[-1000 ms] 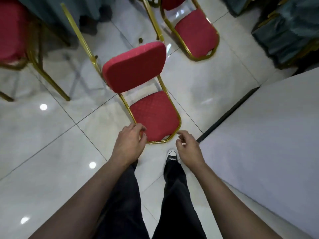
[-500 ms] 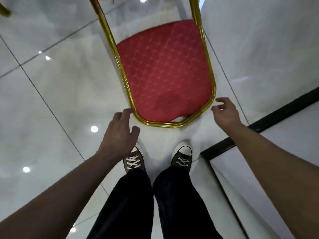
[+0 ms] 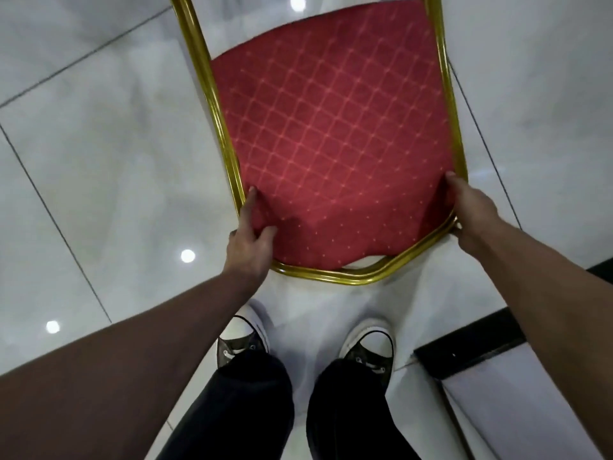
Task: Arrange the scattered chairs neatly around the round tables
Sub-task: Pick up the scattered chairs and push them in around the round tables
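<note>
A chair with a gold metal frame and a red quilted cushion fills the upper middle of the head view; only this padded panel and its frame rim show. My left hand grips the lower left corner of the frame, fingers pressing into the red fabric. My right hand grips the lower right corner, thumb on the cushion and fingers curled under the gold tube. The rest of the chair is cut off at the top edge.
Glossy white floor tiles with dark grout lines spread to the left. My two dark sneakers stand just below the chair. A black-edged pale surface sits at the lower right.
Both hands, open near the frame half a second ago, have closed on the chair's two lower corners. The view has dropped closer onto the cushion.
</note>
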Available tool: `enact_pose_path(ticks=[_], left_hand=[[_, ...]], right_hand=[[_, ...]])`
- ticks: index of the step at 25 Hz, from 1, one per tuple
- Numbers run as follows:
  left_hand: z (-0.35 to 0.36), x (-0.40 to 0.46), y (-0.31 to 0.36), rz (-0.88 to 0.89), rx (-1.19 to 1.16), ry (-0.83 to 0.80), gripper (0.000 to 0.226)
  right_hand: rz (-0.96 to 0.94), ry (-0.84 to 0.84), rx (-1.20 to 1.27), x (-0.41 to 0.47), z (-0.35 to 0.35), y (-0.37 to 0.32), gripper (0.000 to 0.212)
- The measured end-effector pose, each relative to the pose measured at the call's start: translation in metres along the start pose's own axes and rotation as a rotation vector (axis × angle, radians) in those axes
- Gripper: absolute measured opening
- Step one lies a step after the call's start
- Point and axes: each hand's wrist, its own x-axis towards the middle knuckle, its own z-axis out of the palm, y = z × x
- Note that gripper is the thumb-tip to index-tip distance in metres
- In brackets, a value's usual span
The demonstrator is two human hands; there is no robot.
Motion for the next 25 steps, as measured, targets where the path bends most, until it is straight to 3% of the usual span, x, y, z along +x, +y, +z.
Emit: enact_pose_path(ticks=[3, 7, 15, 18, 23, 25], left_hand=[[-0.025, -0.029, 0.020, 0.012, -0.001, -0.039, 0.076], [-0.095, -0.111, 0.075, -0.062, 0.044, -0.062, 0.071], [-0.274, -0.329, 0.278, -0.076, 0.213, -0.068, 0.049], [-0.341, -0.375, 0.345, -0.035, 0.245, -0.018, 0.048], [-0.420, -0.413, 0.417, -0.014, 0.095, 0.046, 0.037], [-0.429, -0.421, 0.437, 0.085, 0.238, 0.069, 0.036]], right_hand=[[-0.026, 0.050, -0.021, -0.037, -0.018, -0.012, 0.067], [-0.117, 0.186, -0.245, -0.152, -0.071, -0.058, 0.072], [-0.036, 0.325, -0.328, -0.426, -0.204, -0.263, 0.079], [-0.050, 0.352, -0.283, -0.499, -0.232, -0.337, 0.072], [-0.087, 0.293, -0.117, -0.569, -0.249, -0.413, 0.041], [-0.157, 0.304, -0.026, -0.589, -0.246, -0.428, 0.042]])
